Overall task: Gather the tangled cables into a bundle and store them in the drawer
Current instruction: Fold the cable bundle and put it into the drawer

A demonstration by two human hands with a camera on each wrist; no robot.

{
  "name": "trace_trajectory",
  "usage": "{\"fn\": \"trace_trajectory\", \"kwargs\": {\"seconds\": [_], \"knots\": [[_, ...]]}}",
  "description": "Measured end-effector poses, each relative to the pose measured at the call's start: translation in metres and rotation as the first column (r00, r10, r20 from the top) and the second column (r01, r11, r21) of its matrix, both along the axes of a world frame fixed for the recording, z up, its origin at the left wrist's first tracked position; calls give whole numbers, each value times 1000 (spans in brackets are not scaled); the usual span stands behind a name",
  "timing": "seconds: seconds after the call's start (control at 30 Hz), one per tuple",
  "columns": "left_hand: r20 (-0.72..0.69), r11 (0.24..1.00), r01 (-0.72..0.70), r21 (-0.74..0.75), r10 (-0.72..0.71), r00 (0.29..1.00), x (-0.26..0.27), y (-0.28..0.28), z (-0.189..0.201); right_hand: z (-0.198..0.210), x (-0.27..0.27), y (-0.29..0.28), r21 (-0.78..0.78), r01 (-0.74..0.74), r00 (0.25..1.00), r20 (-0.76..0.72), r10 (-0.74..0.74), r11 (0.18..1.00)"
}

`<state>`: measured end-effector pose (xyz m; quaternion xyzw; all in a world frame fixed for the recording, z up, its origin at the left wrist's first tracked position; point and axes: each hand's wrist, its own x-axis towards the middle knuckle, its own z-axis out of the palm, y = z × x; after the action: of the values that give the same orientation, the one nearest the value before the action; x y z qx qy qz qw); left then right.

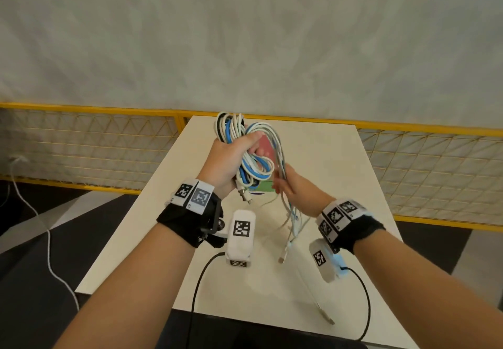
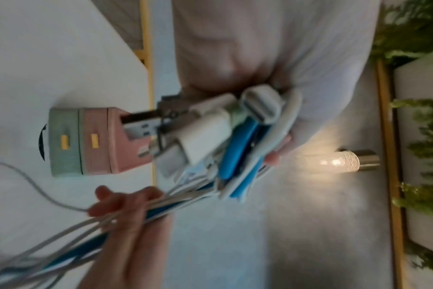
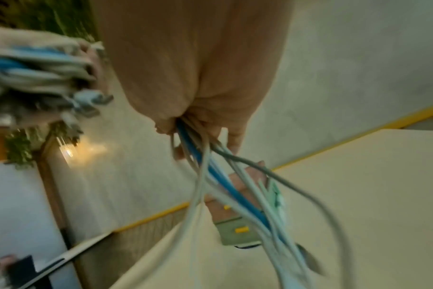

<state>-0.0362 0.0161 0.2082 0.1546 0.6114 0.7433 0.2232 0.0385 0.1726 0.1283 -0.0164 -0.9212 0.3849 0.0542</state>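
My left hand grips a looped bundle of white and blue cables above the white table; several USB plugs stick out of the bundle below my fist. My right hand holds the loose strands that run from the bundle down to the table, fingers curled round them. Behind the cables stands a small pink and green drawer box with yellow handles, partly hidden. Both its drawers look closed.
A yellow mesh railing runs behind the table. One cable end with a metal plug lies near the table's front edge. A white cord trails on the dark floor at left. A glowing lamp and plants show in the left wrist view.
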Motion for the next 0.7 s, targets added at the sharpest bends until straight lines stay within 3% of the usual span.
{"fn": "trace_trajectory", "kwargs": {"seconds": [0.1,0.27,0.33,0.43,0.5,0.57,0.7], "knots": [[-17,999,-20,-34,20,1000,-8,-4,-3,-2,4,11,44,49,992,113,-54,998],[-329,967,-87,-241,3,944,1,-5,8,46,-3,2,-149,19,981,-189,-47,989],[-390,971,-54,-232,-42,920,3,-4,16,57,-13,-5,-191,-44,954,-301,-16,981],[-379,992,70,-103,-104,920,-5,-9,24,58,-18,-6,-258,-50,960,-277,-25,965],[-363,988,130,-78,-150,920,-13,-14,24,56,-19,-2,-172,-23,984,-179,-8,985],[-357,974,183,-131,-218,908,-17,-19,20,62,-19,1,-137,-33,984,-180,8,990],[-362,952,148,-269,-242,900,-23,-30,14,75,-16,-1,-294,-196,965,-228,130,936]]}}
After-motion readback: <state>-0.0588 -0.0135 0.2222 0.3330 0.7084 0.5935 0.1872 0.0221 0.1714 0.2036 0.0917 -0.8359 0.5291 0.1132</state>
